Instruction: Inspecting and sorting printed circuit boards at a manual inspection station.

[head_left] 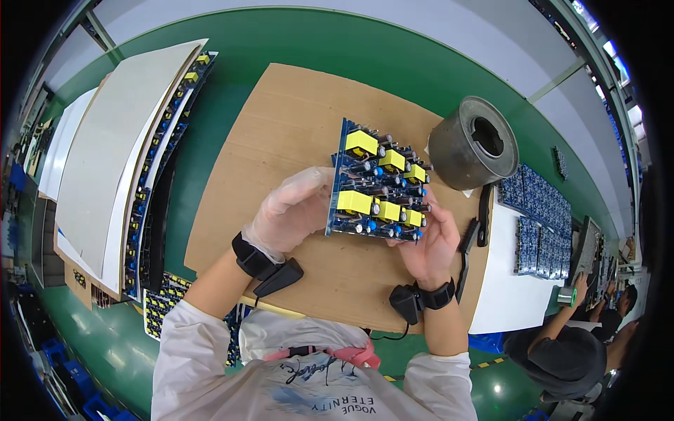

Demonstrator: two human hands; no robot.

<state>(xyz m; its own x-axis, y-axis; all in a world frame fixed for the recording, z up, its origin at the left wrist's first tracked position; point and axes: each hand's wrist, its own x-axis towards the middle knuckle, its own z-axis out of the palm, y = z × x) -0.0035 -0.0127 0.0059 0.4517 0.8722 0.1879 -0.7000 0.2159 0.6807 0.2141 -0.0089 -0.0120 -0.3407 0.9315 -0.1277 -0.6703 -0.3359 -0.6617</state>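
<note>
Both hands hold a small stack of blue circuit boards (341, 184) upright above a brown cardboard sheet. Yellow transformers (355, 203), capacitors and small blue parts stick out from the boards toward the right. My left hand (284, 210), in a pale thin glove, grips the boards' left side, its fingertips hidden behind them. Under and beside the right side is my right hand (433, 242), its fingers curled against the lower right parts. Each wrist wears a black strap with a small black box.
A round grey metal canister (455, 151) stands at the right, with black brushes (467, 242) beside it. Several blue boards (540, 217) lie farther right by a white sheet (502, 281). At left rises a tall stack of boards and card sheets (126, 161). A co-worker (562, 351) sits at lower right.
</note>
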